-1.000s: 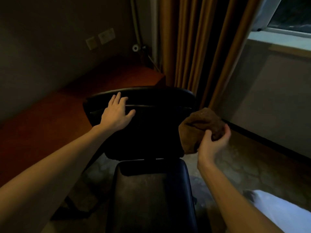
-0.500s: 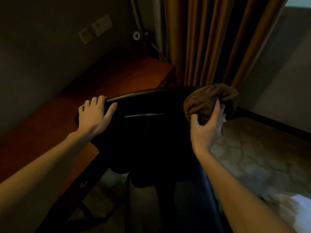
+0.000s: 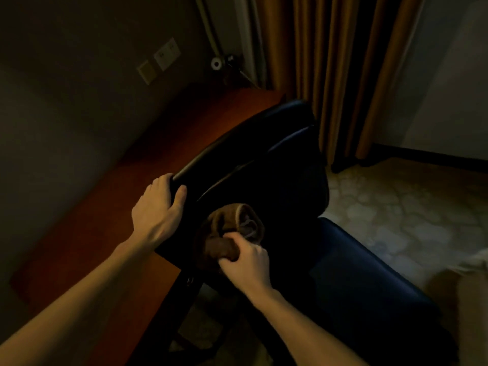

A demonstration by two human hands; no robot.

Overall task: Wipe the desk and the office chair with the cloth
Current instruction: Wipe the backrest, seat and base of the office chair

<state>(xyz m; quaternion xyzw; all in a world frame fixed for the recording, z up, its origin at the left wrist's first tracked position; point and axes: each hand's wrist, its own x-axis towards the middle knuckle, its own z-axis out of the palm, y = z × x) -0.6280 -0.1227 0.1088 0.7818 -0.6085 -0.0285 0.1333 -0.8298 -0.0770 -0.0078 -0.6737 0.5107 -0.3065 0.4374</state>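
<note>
A black office chair [image 3: 277, 165] stands turned at an angle beside the red-brown wooden desk [image 3: 111, 228]. My left hand [image 3: 157, 207] grips the left end of the chair's backrest top. My right hand [image 3: 247, 262] is closed on a bunched brown cloth [image 3: 232, 228] and presses it against the front of the backrest, low on its left side. The chair's dark seat [image 3: 369, 276] stretches toward the lower right.
Orange-brown curtains [image 3: 330, 62] hang behind the chair. Wall sockets [image 3: 166, 55] and a small white round fitting [image 3: 216, 63] sit above the desk's far end. A patterned pale floor [image 3: 409, 207] lies to the right, with something white [image 3: 475, 262] at the right edge.
The view has swung, so the chair now sits diagonally. My right hand carried the cloth from the backrest's upper right down to its lower left front. My left hand closed over the top edge.
</note>
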